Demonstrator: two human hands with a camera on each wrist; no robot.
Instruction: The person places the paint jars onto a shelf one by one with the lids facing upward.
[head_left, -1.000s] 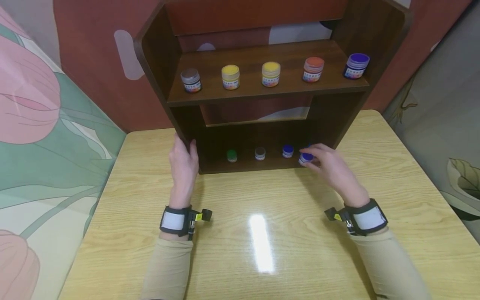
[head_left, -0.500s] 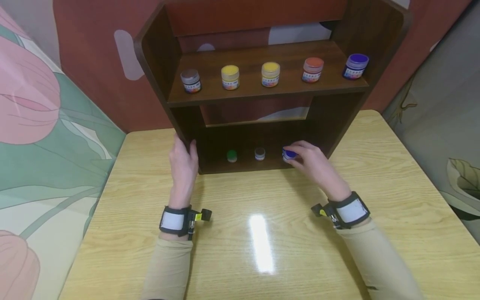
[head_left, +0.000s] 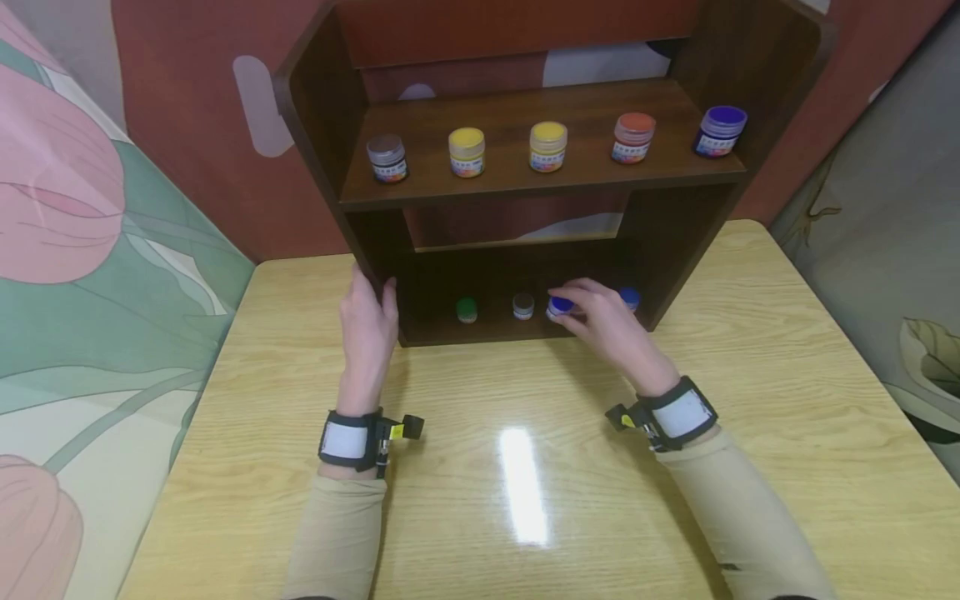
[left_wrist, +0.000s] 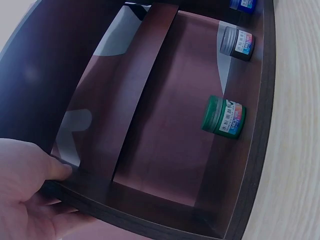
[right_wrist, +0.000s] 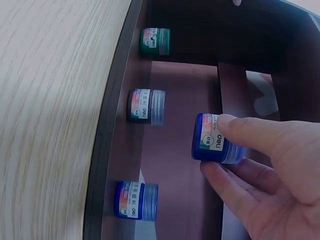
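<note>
A dark wooden shelf unit [head_left: 678, 225] stands on the table. On its bottom board sit a green jar [head_left: 467, 309], a grey jar [head_left: 522, 306] and two blue jars. My right hand [head_left: 572, 304] pinches one blue jar [head_left: 558, 306] between thumb and fingers [right_wrist: 260, 137], close to the grey jar [right_wrist: 146, 106]. The other blue jar [head_left: 629, 298] stands free to the right of that hand. My left hand [head_left: 369, 292] grips the front edge of the shelf's left side panel [left_wrist: 100, 192], thumb inside. The green jar [left_wrist: 224, 115] is the jar nearest that hand.
The upper shelf carries a row of jars: grey [head_left: 386, 158], two yellow [head_left: 467, 152], orange [head_left: 633, 137] and purple-blue [head_left: 720, 131]. The light wooden table [head_left: 787, 392] spreads in front, with walls close on the left and right.
My right hand has moved left along the bottom board, from the right-hand blue jar to the other one, which it now holds nearer the grey jar. The left hand has stayed put.
</note>
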